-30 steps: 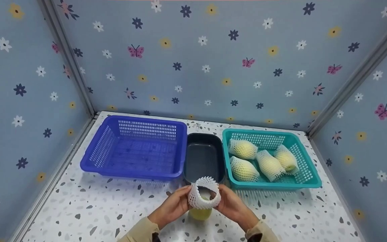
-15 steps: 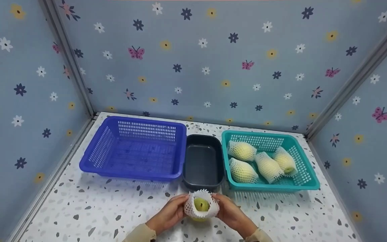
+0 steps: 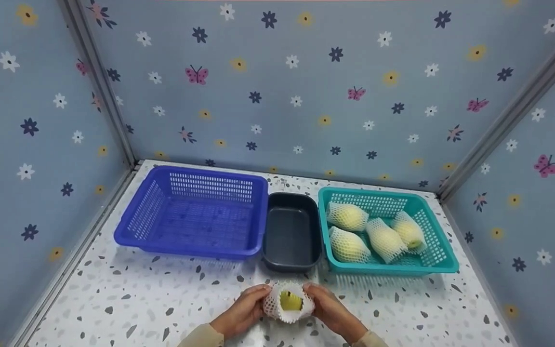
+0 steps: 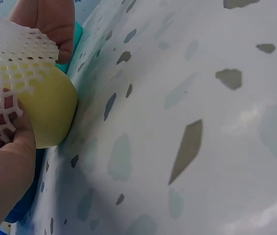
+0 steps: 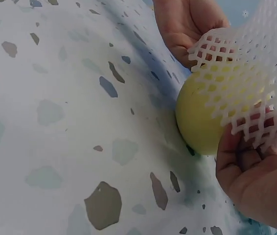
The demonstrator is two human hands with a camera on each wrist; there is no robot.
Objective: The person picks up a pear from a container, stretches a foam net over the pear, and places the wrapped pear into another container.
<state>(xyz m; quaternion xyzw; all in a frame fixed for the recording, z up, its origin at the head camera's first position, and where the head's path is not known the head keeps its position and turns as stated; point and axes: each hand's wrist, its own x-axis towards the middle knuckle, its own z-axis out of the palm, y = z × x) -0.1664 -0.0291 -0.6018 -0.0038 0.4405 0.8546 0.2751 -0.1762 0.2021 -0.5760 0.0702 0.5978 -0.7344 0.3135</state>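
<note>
A yellow-green round fruit, like a pear [image 3: 293, 302], sits on the speckled tabletop close in front of me. A white foam net sleeve [image 3: 289, 316] covers its upper part, its open top showing the stem end. My left hand [image 3: 243, 311] pinches the left side of the sleeve, and my right hand [image 3: 334, 312] pinches the right side. Both wrist views show fingers inside the mesh, stretching it around the fruit. Below the net's edge the lower part of the pear [image 4: 60, 110] is bare and rests at the table.
A blue-purple basket [image 3: 193, 251] stands at the left with nothing in it. Beside it is a dark grey tray [image 3: 292, 231]. At the right, a teal basket [image 3: 388, 269] holds several netted fruits [image 3: 349, 245]. Patterned panels [image 3: 277, 96] enclose the table.
Both hands have brought the foam sleeve down over the pear, from above it to around it. The hands moved slightly toward me. The baskets and tray stayed put.
</note>
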